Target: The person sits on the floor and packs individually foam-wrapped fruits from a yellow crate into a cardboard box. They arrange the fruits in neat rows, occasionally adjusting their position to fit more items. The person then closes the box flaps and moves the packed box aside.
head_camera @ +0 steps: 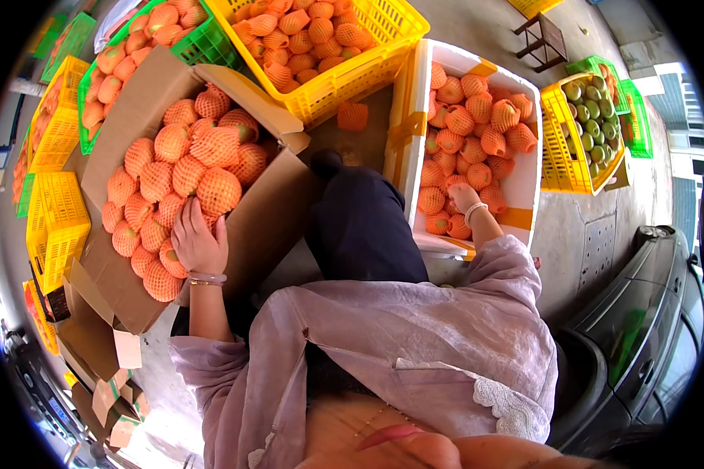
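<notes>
My left hand [200, 239] lies palm down on fruits in orange foam-net sleeves [173, 202], piled in a cardboard box [273, 220] with raised flaps. Its fingers are extended and the thumb stands apart, with no fruit gripped. My right hand [463, 198] reaches into a white foam box [531, 182] edged with yellow-brown tape. Its fingertips touch the sleeved fruits [469, 143] there; the fingers are partly hidden, so whether they grip one cannot be told. Both wrists wear bracelets.
Ahead stands a yellow plastic crate [340, 76] of sleeved fruits, beside a green crate [211, 50]. An orange foam-net item [352, 116] lies between the boxes. Rightward are a yellow crate of bare green fruits [592, 123], a wooden stool [542, 44] and a dark car [645, 328].
</notes>
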Tool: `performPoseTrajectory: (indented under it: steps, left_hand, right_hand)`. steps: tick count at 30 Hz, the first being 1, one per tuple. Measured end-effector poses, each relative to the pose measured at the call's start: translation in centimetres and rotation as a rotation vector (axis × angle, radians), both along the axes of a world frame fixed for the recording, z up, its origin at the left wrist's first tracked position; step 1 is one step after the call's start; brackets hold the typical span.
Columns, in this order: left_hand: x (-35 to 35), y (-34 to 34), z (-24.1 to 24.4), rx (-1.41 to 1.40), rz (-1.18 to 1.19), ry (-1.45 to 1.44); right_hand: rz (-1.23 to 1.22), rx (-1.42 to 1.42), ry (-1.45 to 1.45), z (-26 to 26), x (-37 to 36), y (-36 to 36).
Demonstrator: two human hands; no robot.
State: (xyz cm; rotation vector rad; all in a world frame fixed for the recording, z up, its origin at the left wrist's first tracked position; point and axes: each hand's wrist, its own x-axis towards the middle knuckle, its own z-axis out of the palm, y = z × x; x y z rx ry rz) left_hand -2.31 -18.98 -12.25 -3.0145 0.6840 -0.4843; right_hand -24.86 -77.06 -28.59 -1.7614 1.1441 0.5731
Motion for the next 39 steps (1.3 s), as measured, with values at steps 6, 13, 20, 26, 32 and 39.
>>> performPoseTrajectory:
  steps: [6, 13, 20, 26, 32, 39]
  left_hand:
    - [0.1, 0.3, 0.0, 0.109, 0.038, 0.039]
    - [0.2, -0.3, -0.1, 0.118, 0.046, 0.037]
    - [0.2, -0.3, -0.6, 0.128, 0.037, 0.032]
    - [0.2, -0.4, -0.3, 0.145, 0.034, 0.023]
    - [0.5, -1.0, 0.5, 0.097, 0.035, 0.012]
    - [0.3, -0.5, 0.2, 0.016, 0.04, -0.007]
  right_hand:
    - [0.682, -0.433, 0.182, -3.4, 0.3, 7.0]
    - [0.79, -0.764, -0.073, -1.7, 6.5, 7.8]
    - [0.999, -0.745, 0.094, -9.9, 9.0, 9.3]
    - [1.142, -0.772, -0.053, -11.8, 8.4, 10.6]
    - [1.109, -0.635, -0.08, -11.7, 6.9, 13.1]
    - [0.445, -0.234, -0.477, -5.0, 4.9, 5.6]
